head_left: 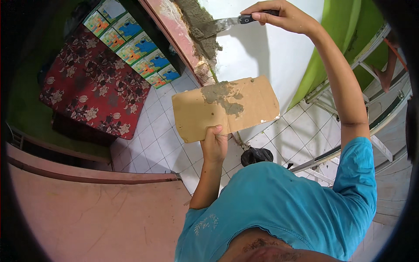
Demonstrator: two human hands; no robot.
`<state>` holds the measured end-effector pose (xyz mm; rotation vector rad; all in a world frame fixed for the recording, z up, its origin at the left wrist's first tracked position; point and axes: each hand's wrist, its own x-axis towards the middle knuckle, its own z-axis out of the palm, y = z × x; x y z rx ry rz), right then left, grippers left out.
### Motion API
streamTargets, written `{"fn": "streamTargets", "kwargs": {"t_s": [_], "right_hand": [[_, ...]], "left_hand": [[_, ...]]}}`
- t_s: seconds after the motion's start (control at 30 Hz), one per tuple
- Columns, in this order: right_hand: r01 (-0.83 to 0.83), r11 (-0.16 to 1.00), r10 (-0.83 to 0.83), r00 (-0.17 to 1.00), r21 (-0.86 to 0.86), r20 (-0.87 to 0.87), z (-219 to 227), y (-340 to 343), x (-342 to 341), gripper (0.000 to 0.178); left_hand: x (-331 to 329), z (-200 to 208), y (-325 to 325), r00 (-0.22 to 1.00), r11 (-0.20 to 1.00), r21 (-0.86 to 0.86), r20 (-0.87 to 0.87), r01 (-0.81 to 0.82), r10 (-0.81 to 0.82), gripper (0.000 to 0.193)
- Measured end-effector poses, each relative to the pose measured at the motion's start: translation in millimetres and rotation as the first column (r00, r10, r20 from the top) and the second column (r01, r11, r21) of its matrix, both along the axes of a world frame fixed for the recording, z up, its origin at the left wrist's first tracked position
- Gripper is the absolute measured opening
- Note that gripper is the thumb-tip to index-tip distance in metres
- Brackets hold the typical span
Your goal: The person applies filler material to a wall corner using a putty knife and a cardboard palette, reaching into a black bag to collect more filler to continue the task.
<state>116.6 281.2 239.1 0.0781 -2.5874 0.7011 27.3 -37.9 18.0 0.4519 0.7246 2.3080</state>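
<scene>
My left hand point(214, 144) grips the lower edge of a brown cardboard sheet point(253, 109) that carries a smear of grey mortar point(220, 94). It holds the sheet flat below the wall work. My right hand point(281, 15) is raised and closed on the black handle of a metal putty knife point(229, 22). The blade presses into a band of wet grey mortar point(198, 22) running down the edge of the white wall point(257, 52), beside a pink-painted strip point(174, 30).
A mattress with a red floral cover point(94, 87) lies on the white tiled floor point(161, 131) at left, colourful boxes point(131, 41) behind it. A black bag point(256, 155) sits on the floor. A metal ladder point(371, 118) and green wall point(336, 39) stand at right. A pink ledge point(96, 209) is below left.
</scene>
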Motion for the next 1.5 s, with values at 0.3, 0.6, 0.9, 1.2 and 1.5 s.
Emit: {"fn": "streamTargets", "kwargs": {"t_s": [0.3,0.6,0.9,1.2,1.5], "right_hand": [[-0.024,0.998,0.025,1.000,-0.065,0.011,-23.5,2.4,4.2,0.031],[0.140,0.968,-0.136,0.990,-0.209,0.033,-79.0,-51.9,58.5,0.028],[0.507,0.772,-0.506,0.855,-0.383,0.114,-169.4,-104.4,83.5,0.024],[0.576,0.817,-0.576,0.817,0.019,0.014,-249.0,-176.9,82.0,0.023],[0.611,0.632,-0.648,0.754,-0.477,0.108,-284.4,-205.2,91.0,0.026]], "left_hand": [[4.5,2.0,-1.6,1.000,1.000,-0.015,-0.002,-0.015,0.015,0.061],[-5.4,-12.6,3.1,0.998,0.997,-0.068,0.057,0.031,-0.028,0.064],[-28.3,-64.7,-9.5,0.979,0.965,-0.181,0.115,0.189,-0.170,0.068],[-62.6,-152.6,-10.3,0.958,0.932,-0.237,0.155,0.273,-0.241,0.060],[-75.5,-151.6,-1.8,0.930,0.902,-0.248,0.192,0.354,-0.312,0.060]]}}
